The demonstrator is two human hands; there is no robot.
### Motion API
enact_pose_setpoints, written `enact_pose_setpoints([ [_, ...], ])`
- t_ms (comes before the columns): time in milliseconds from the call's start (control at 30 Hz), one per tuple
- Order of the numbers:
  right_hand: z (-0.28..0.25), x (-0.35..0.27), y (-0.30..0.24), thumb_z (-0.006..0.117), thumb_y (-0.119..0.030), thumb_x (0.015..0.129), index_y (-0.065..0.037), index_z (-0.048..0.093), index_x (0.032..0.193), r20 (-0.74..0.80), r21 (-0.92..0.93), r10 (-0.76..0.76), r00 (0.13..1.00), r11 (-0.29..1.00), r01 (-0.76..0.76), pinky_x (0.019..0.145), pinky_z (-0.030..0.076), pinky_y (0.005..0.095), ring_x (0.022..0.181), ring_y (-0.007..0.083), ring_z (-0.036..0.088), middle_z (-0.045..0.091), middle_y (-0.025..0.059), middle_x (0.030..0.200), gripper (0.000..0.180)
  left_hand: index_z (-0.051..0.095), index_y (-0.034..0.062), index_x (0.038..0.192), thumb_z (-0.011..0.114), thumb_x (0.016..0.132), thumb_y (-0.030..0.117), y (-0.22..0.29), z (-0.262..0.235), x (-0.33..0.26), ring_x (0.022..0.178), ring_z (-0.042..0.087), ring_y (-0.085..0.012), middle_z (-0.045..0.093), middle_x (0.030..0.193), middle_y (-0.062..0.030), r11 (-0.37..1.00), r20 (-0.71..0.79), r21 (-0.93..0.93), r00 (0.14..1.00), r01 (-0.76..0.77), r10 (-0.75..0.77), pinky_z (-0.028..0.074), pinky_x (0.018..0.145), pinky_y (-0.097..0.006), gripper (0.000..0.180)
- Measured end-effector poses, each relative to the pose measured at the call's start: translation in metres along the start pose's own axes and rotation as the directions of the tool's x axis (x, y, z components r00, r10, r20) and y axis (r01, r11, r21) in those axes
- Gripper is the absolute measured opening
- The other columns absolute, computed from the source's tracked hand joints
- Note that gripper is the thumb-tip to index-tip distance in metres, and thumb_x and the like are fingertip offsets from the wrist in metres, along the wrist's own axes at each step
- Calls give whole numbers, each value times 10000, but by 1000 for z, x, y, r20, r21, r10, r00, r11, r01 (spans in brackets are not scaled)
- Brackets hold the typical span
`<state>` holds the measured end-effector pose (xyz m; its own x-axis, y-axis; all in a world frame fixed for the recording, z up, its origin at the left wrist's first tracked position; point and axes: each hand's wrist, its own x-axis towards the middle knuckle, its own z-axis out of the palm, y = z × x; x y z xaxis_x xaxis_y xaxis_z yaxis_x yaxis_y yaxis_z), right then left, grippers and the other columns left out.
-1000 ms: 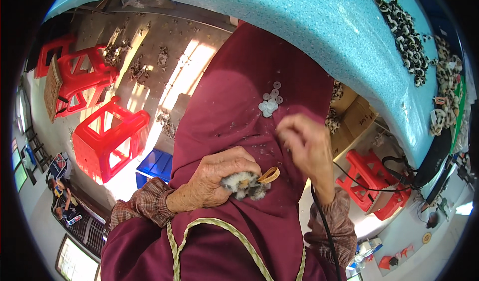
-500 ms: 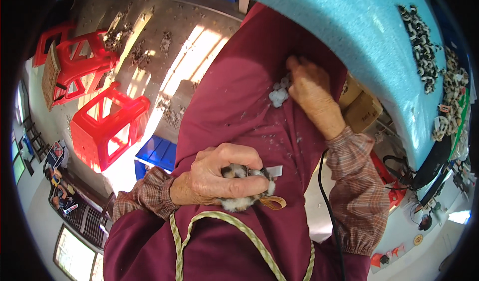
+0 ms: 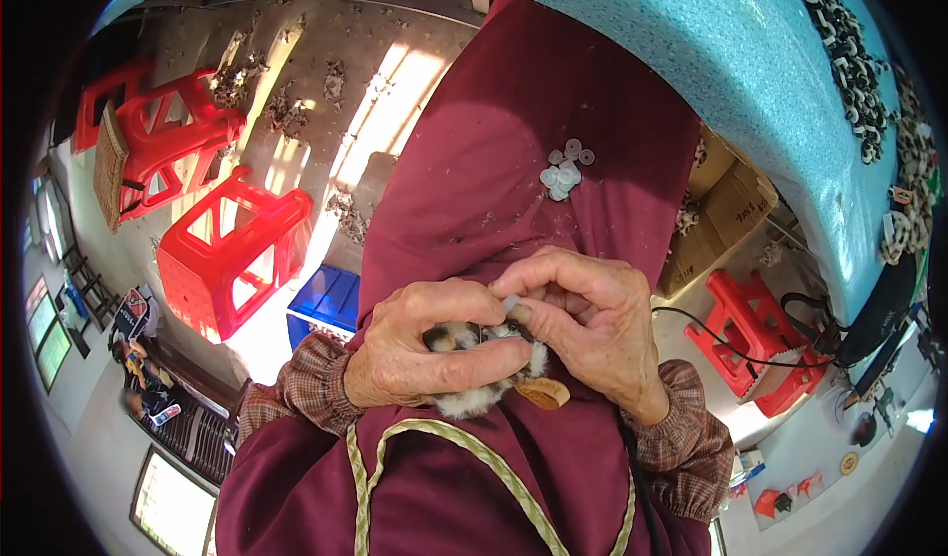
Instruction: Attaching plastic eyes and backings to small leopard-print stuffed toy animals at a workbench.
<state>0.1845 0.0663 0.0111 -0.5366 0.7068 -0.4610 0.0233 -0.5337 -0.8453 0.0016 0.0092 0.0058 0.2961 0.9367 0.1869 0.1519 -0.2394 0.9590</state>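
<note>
My left hand (image 3: 400,344) is closed around a small plush piece (image 3: 472,400) with white, black and tan fur, held low over my lap. A tan tab (image 3: 543,392) sticks out from its lower right side. Beside it, my right hand (image 3: 604,331) pinches a small translucent plastic disc (image 3: 511,303) between thumb and forefinger, at the upper edge of the plush. My fingers cover much of the plush piece. Farther out on my maroon apron (image 3: 444,181) lies a loose pile of similar discs (image 3: 561,179).
A light-blue padded tabletop (image 3: 612,38) curves across the top and right, bearing a row of small black-and-white pieces (image 3: 841,67). Red plastic stools (image 3: 222,294) and a blue crate (image 3: 326,301) stand at left. A cardboard box (image 3: 731,215) and another red stool (image 3: 741,324) are at right.
My right hand has come back from the pile of discs to the plush piece, with one disc pinched in its fingers. My left hand keeps its hold on the plush piece.
</note>
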Motion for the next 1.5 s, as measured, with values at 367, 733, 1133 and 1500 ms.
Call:
enact_pose_setpoints([
  [367,-4,-12,1,617,26,822,28,654,972,-24,28,10,1000,1000,-9,721,494,238,808,127,633,668,89,885,154,711,111,1007,792,560,1,1,1,-6,866,586,-192,539,1030,-81,994,-71,96,997,51,-44,491,695,-269,467],
  [733,2,-12,4,615,-2,838,30,650,969,-79,94,72,994,994,-64,736,483,231,818,108,615,662,74,872,139,713,96,984,809,537,0,1,-1,-4,867,543,-187,532,999,-70,976,-46,147,987,161,-156,467,701,-270,467],
  [1133,5,-13,23,596,49,843,41,618,980,-182,158,14,983,987,15,707,501,217,814,97,615,649,66,826,139,648,-19,1037,637,818,135,-7,15,8,876,619,-261,634,947,-161,955,-163,159,961,249,-223,496,735,-316,267],
  [1500,1,-12,24,744,3,744,27,562,896,-85,269,59,995,962,-34,693,552,226,738,82,618,625,45,807,239,623,-5,1036,690,760,154,-6,13,6,745,648,-231,639,882,-136,927,-175,95,923,363,-343,513,658,-303,326],
])
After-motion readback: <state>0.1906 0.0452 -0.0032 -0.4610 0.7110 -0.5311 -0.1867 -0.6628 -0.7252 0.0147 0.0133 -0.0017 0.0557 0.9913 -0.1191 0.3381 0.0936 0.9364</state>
